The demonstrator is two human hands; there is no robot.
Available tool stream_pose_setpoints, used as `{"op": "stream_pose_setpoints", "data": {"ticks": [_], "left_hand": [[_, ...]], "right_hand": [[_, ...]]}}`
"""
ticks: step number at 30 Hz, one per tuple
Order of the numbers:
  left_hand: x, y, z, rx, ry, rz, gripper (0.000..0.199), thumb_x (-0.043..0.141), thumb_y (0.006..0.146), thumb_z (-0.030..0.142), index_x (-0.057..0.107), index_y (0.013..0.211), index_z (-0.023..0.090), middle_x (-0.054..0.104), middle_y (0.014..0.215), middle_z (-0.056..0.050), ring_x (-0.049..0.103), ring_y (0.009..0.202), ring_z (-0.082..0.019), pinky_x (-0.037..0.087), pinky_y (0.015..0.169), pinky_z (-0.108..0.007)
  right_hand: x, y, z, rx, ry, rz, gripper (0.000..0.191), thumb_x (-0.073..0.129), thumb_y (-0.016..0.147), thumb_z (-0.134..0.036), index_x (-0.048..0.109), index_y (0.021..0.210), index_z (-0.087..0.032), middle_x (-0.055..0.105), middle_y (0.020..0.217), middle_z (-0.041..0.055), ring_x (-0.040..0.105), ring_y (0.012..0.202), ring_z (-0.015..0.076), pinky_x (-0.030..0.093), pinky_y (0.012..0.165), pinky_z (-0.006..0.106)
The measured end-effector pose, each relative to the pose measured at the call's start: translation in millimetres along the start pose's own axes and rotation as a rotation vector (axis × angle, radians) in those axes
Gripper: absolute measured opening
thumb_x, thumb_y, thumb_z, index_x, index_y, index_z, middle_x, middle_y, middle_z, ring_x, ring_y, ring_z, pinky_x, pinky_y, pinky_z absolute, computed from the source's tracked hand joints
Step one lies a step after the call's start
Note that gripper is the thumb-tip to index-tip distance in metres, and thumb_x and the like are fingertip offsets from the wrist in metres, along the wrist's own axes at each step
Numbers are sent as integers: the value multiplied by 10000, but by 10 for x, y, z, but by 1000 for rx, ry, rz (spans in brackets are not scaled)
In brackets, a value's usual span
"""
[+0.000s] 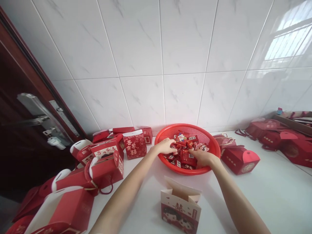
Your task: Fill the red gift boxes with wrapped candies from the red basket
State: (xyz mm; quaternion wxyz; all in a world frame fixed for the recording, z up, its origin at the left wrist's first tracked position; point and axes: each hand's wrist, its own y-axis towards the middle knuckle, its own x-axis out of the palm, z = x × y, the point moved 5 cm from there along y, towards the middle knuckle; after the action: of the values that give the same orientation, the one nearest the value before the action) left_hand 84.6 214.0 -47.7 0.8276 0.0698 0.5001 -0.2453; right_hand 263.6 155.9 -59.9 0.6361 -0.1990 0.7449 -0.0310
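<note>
My left hand (pixel 165 146) and right hand (pixel 203 158) are reaching into the red plastic basket (pixel 187 128), fingers half-curled among the wrapped sweets (pixel 187 156); I can't tell whether either is gripping one. The basket is sitting on a white counter (pixel 268 195) before a tiled wall (pixel 156 65), between red gift boxes (pixel 240 159), one bearing Chinese characters.

Both forearms bare, extended forward from the lower corners, converging. Left hand (pixel 165 146) palm down, fingers directed rightward; right hand (pixel 203 158) palm down, fingers curled down and leftward. Hands just apart, not touching. Left forearm (pixel 119 203) and right forearm (pixel 240 203) unobstructed. Grip closure indeterminate.
</note>
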Motion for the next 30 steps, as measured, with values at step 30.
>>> {"op": "stream_pose_setpoints", "data": {"ticks": [30], "left_hand": [[87, 134, 43, 172, -216, 10, 293, 699, 782, 442, 731, 799, 152, 706, 799, -19, 634, 843, -232, 470, 756, -298]], "right_hand": [[20, 72, 25, -109, 134, -30, 629, 788, 648, -162, 613, 1252, -193, 706, 1100, 99, 665, 969, 288, 455, 710, 283]]}}
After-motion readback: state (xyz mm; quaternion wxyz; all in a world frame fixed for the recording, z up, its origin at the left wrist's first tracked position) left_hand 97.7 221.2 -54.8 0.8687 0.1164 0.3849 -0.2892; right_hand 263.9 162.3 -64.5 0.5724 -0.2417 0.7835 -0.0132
